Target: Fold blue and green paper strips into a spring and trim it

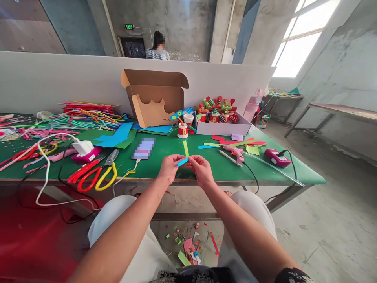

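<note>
My left hand [169, 168] and my right hand [202, 169] meet over the front edge of the green table [165, 167]. Both pinch a small blue foam strip [182, 161] between fingertips, one hand at each end. A yellow-green strip [185, 148] lies flat on the table just beyond them. Farther back stands a small red and white paper-cup figure [182, 130] with striped pipe-cleaner arms. A pink glue gun [235, 153] lies to the right of my right hand, its cord hanging off the edge.
Red and yellow scissors [93, 174] and a phone [144, 148] lie left of my hands. An open cardboard box [154, 98], a white box of finished figures [222, 118], pipe cleaners [82, 116] and foam sheets [116, 135] fill the back. Scraps litter the floor [188, 245]. A person [158, 46] stands behind the partition.
</note>
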